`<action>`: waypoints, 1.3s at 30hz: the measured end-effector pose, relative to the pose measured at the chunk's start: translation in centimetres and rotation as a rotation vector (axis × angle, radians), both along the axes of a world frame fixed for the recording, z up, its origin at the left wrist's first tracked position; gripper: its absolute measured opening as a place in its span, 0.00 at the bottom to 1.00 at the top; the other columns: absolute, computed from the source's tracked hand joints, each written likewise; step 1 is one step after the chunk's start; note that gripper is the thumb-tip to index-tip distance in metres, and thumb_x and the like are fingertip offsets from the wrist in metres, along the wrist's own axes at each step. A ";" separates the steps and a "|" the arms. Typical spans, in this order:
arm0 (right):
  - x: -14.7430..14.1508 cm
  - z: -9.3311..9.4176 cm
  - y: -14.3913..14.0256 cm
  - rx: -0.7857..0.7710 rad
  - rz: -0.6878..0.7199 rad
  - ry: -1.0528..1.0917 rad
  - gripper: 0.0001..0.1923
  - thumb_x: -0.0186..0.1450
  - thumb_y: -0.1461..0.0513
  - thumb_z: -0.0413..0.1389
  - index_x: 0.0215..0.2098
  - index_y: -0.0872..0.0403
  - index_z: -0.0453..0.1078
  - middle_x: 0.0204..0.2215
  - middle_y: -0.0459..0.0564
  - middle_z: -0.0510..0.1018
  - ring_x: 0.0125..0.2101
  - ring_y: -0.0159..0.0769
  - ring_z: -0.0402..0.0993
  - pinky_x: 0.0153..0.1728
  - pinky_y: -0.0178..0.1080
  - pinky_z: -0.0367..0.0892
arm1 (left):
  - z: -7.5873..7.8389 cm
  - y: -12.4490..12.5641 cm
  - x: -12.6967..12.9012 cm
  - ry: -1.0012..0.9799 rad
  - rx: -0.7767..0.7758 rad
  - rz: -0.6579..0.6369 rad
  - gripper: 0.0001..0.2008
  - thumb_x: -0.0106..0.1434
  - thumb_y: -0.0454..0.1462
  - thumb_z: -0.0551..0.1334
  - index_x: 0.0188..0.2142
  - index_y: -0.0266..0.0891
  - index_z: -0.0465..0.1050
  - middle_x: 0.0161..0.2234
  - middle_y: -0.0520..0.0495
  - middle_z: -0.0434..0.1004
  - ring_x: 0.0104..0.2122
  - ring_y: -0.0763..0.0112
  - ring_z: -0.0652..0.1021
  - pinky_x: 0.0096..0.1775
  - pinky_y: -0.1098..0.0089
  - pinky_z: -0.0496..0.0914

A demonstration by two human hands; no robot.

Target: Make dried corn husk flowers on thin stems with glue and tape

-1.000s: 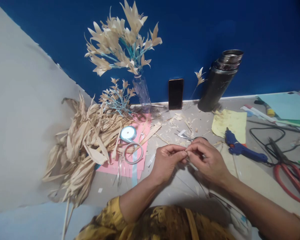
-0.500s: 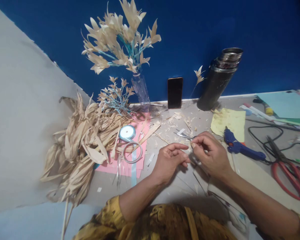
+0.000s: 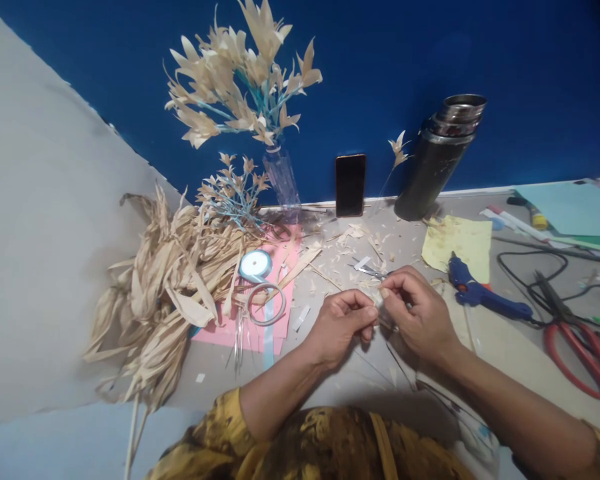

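Observation:
Close together over the table, my left hand [image 3: 344, 327] and my right hand [image 3: 417, 310] each pinch with thumb and fingers. What lies between the fingertips is too small and blurred to make out. Just beyond my right fingers, small scissors [image 3: 369, 270] lie among pale husk scraps [image 3: 353, 235]. A thin dark wire [image 3: 400, 367] shows on the table below my hands. Left of them, a roll of light blue ribbon [image 3: 255, 265] and a grey tape ring [image 3: 267, 304] rest on pink paper [image 3: 280, 333].
Dried corn husks [image 3: 150, 293] heap at the left. Husk flowers [image 3: 240, 73] stand in a clear bottle [image 3: 281, 177]; a phone [image 3: 351, 185] and a flask [image 3: 440, 160] lean on the wall. Rightward lie a blue glue gun [image 3: 485, 297], its cord and red-handled scissors [image 3: 575, 347].
My left fingers have closed into a pinch and drawn nearer my right fingertips. My right hand has shifted slightly left. The things on the table stay put.

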State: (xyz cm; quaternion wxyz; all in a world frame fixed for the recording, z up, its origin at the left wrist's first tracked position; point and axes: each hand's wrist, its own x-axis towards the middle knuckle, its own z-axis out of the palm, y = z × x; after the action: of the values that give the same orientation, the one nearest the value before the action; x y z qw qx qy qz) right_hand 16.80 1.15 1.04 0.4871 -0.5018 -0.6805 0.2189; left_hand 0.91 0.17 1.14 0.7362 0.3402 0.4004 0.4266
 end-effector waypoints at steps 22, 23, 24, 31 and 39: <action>-0.1 -1.0 -0.3 -0.026 0.103 -0.103 0.06 0.68 0.65 0.54 0.32 0.50 0.69 0.30 0.46 0.71 0.29 0.36 0.68 0.30 0.38 0.63 | 0.1 0.3 0.0 0.023 -0.019 0.076 0.15 0.52 0.43 0.74 0.26 0.34 0.75 0.22 0.51 0.74 0.19 0.76 0.72 0.24 0.74 0.67; -0.1 -1.1 -0.3 -0.032 0.096 -0.100 0.06 0.68 0.65 0.54 0.32 0.50 0.69 0.30 0.46 0.71 0.29 0.36 0.68 0.30 0.38 0.63 | 0.2 0.3 0.0 0.024 -0.020 0.073 0.14 0.53 0.43 0.74 0.26 0.35 0.74 0.22 0.51 0.74 0.19 0.76 0.72 0.24 0.74 0.67; -0.2 -1.1 -0.3 -0.036 0.085 -0.096 0.06 0.67 0.65 0.53 0.32 0.50 0.68 0.30 0.46 0.71 0.30 0.36 0.69 0.30 0.38 0.63 | 0.2 0.2 0.1 0.024 -0.019 0.071 0.14 0.53 0.42 0.73 0.26 0.35 0.74 0.22 0.51 0.74 0.19 0.76 0.72 0.24 0.74 0.67; -0.5 -0.9 -0.3 -0.025 0.010 -0.083 0.07 0.66 0.66 0.53 0.31 0.49 0.66 0.29 0.46 0.71 0.29 0.36 0.69 0.31 0.38 0.63 | 0.1 0.0 0.3 0.026 -0.014 0.055 0.12 0.54 0.41 0.70 0.25 0.37 0.71 0.20 0.53 0.72 0.17 0.77 0.70 0.23 0.74 0.66; -0.3 -1.0 -0.2 0.013 0.013 -0.063 0.07 0.68 0.65 0.53 0.31 0.50 0.67 0.29 0.44 0.70 0.27 0.33 0.68 0.29 0.36 0.63 | -0.1 0.3 0.0 -0.023 -0.009 -0.011 0.15 0.56 0.44 0.71 0.26 0.35 0.74 0.22 0.49 0.75 0.19 0.75 0.73 0.24 0.73 0.68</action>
State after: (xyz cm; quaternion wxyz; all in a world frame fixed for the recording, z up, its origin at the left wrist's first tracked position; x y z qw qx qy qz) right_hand 16.55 0.95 0.00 0.4671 -0.5009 -0.7001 0.2019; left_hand 0.96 0.43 1.07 0.7445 0.3341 0.3922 0.4246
